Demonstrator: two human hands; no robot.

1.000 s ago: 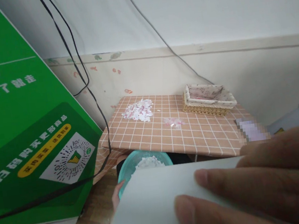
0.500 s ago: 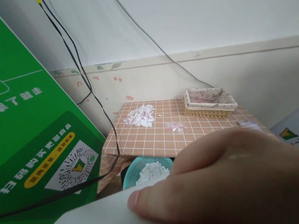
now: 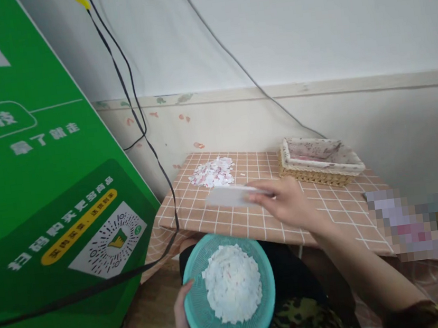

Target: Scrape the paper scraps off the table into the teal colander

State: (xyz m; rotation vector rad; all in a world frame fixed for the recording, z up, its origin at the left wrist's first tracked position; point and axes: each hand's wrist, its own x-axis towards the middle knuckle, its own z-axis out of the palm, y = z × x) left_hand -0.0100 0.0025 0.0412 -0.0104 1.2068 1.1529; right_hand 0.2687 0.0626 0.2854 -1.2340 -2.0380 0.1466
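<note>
My right hand (image 3: pixel 283 198) is over the table, its thumb and fingers pinching one end of a flat, pale rectangular piece (image 3: pixel 233 195). Motion blurs the piece, and I cannot tell its exact kind. Down on my lap, my left hand (image 3: pixel 181 315) grips the left rim of a round teal plastic basket (image 3: pixel 268 285). A heap of small white paper scraps (image 3: pixel 234 284) fills the basket's middle. Just beyond the pale piece, a pile of white and pinkish paper scraps (image 3: pixel 214 172) lies on the checked tablecloth (image 3: pixel 205 213).
A cloth-lined wicker basket (image 3: pixel 320 175) stands at the table's back right. Blurred-out papers (image 3: pixel 405 221) lie at the right edge. A green printed board (image 3: pixel 45 180) leans on the left, with a black cable (image 3: pixel 164 176) hanging before it. The wall (image 3: pixel 257 117) rises behind.
My right hand has moved away from close to the camera, out over the table, with the pale piece. The teal basket now shows almost whole, and my left hand appears on its rim.
</note>
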